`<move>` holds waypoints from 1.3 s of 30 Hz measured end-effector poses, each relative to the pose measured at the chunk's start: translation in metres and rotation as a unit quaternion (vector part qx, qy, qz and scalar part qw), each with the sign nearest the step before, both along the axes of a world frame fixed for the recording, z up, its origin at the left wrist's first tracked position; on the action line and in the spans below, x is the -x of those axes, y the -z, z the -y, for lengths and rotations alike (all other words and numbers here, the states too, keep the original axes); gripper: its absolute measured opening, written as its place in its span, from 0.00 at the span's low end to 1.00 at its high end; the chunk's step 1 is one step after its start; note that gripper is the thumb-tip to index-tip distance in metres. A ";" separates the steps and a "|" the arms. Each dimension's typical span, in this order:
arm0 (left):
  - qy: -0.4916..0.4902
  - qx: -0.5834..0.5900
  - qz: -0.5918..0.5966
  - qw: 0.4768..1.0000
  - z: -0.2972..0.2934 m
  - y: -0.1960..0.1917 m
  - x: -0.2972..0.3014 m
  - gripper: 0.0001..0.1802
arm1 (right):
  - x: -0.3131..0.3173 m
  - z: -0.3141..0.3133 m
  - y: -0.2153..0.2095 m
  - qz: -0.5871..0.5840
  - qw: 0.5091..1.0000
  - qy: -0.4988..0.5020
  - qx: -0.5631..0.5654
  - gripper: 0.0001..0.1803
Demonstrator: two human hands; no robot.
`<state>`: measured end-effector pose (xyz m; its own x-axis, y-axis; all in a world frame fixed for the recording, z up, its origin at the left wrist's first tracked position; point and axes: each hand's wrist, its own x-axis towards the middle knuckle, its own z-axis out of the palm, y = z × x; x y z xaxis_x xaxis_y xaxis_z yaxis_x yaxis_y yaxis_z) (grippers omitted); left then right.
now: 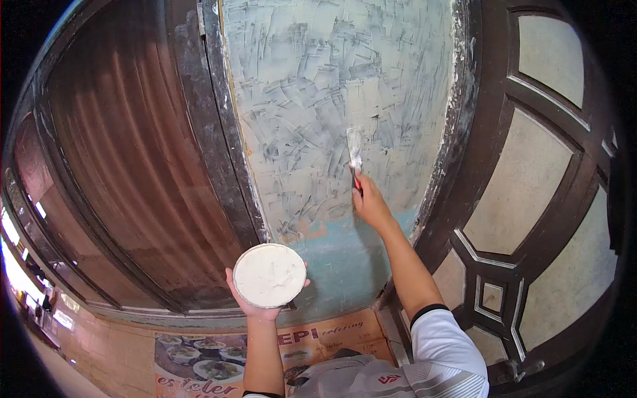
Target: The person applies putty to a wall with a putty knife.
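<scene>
My right hand (370, 204) grips the red handle of a putty knife (355, 152), whose flat metal blade lies against the plastered wall strip (318, 99). That strip is covered in pale grey and white putty strokes, with bare blue paint low down. My left hand (255, 302) holds up a round plate (269, 274) loaded with white putty, just left of the blue patch and lower than the knife.
A brown corrugated shutter (126, 159) stands to the left behind a dark wooden post (212, 126). On the right is a dark wooden door frame with pale panels (524, 179). A printed poster with food pictures (219, 358) lies below on the floor.
</scene>
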<state>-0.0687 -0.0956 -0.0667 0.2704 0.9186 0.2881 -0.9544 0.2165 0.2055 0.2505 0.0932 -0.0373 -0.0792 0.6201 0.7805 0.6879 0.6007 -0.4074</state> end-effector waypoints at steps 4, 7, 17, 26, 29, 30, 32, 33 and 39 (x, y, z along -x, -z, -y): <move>-0.006 -0.008 -0.039 0.999 0.001 0.007 0.005 0.57 | -0.002 0.012 0.072 0.015 1.000 -0.014 0.011 0.25; -0.027 0.002 -0.047 0.998 0.000 0.010 0.011 0.58 | 0.000 0.022 0.057 -0.021 1.000 -0.017 -0.003 0.25; -0.005 -0.022 -0.053 0.998 -0.006 0.010 0.000 0.58 | -0.004 -0.002 0.050 0.036 0.999 0.004 0.017 0.28; -0.021 0.003 -0.048 0.999 -0.006 0.011 0.013 0.58 | -0.001 0.014 -0.036 -0.020 0.997 -0.001 -0.077 0.31; -0.019 -0.001 -0.059 0.998 -0.009 0.010 0.007 0.58 | -0.006 0.002 -0.100 -0.029 0.997 0.010 -0.071 0.34; -0.018 -0.001 -0.060 0.998 -0.009 0.010 0.005 0.58 | -0.007 0.001 -0.108 -0.032 0.998 0.028 -0.043 0.35; 0.005 0.009 -0.034 0.999 -0.008 0.010 0.002 0.57 | -0.015 -0.004 -0.096 -0.009 0.999 0.038 -0.034 0.37; 0.009 0.008 -0.028 1.000 -0.007 0.011 0.002 0.57 | -0.019 -0.009 -0.087 0.014 0.999 0.045 -0.025 0.38; -0.007 0.007 -0.023 1.000 -0.001 0.012 0.010 0.57 | -0.017 0.011 0.029 0.000 0.999 0.036 0.035 0.41</move>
<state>-0.0790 -0.0945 -0.0787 0.2701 0.9262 0.2632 -0.9471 0.2063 0.2460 0.2671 0.0817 -0.0668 -0.0321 0.6780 0.7344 0.7280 0.5193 -0.4476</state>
